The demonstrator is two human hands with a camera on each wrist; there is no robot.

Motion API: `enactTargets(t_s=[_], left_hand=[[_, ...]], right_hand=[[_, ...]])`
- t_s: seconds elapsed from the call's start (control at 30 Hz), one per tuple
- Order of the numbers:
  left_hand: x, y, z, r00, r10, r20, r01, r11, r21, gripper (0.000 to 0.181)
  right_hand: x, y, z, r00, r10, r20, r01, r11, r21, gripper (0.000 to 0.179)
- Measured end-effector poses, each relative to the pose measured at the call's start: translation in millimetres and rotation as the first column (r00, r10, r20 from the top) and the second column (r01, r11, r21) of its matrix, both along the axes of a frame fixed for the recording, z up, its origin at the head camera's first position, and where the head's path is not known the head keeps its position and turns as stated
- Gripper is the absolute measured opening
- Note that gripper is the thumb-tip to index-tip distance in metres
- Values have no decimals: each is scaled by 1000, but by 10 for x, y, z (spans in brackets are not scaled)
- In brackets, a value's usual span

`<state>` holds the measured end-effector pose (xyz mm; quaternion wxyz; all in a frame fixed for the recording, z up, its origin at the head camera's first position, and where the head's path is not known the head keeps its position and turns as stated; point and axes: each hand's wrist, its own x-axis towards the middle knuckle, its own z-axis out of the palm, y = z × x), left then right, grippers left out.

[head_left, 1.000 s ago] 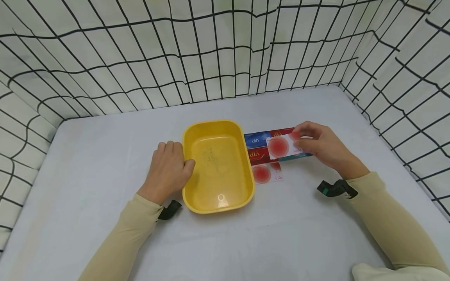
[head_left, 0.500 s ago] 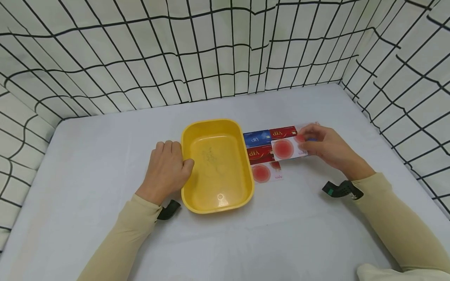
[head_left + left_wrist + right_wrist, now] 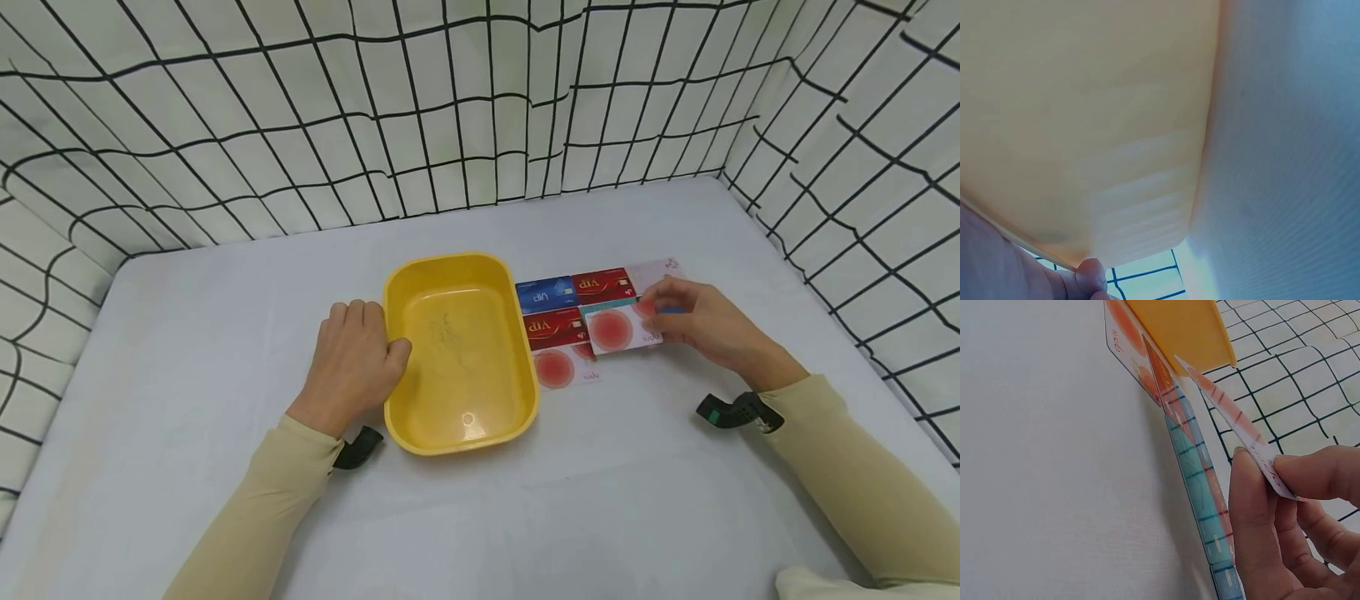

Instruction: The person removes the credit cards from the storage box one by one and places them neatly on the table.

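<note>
My left hand [image 3: 352, 358] grips the left rim of a yellow plastic tub [image 3: 461, 350], thumb over the edge. In the left wrist view, its fingertips [image 3: 1091, 275] show at the rim, outside the tub wall [image 3: 1085, 94]. My right hand [image 3: 697, 325] pinches a white card with a red circle [image 3: 611, 331] by its right end, between thumb and fingers. The right wrist view shows this card [image 3: 1229, 412] tilted and raised above the laid-out cards. Beneath it, a teal card [image 3: 597, 307] is mostly hidden in the head view.
Right of the tub lie a blue VIP card [image 3: 545, 295], a red VIP card [image 3: 603, 285], a pale pink card [image 3: 654, 273], another red VIP card [image 3: 555, 327] and a second red-circle card [image 3: 555, 368]. Black wire mesh [image 3: 420, 108] borders the white table [image 3: 210, 350].
My right hand has moved right and slightly nearer with the white card, uncovering the upper red card and the pale pink one. The left hand keeps its grip on the tub.
</note>
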<state>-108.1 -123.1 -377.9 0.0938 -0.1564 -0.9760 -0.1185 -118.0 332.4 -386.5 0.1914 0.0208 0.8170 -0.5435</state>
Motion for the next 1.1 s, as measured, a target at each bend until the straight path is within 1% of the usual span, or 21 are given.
enactTargets(t_s=[0.3, 0.7, 0.83, 1.0, 1.1], left_hand=[[2, -12, 6, 1000, 8, 28, -8, 1000, -2, 21], [-10, -11, 12, 999, 11, 31, -10, 1000, -5, 21], [-4, -16, 19, 999, 15, 36, -15, 1000, -10, 22], [-1, -13, 12, 999, 11, 39, -11, 1000, -6, 22], [1, -7, 8, 999, 8, 37, -8, 1000, 0, 21]], right_hand=[[29, 30, -38, 1000, 4, 28, -5, 1000, 29, 40], [49, 71, -69, 996, 34, 77, -39, 997, 68, 48], [48, 62, -73, 997, 42, 71, -51, 991, 125, 49], [61, 49, -74, 997, 62, 41, -69, 975, 210, 48], [82, 47, -67, 997, 74, 33, -80, 968, 239, 48]])
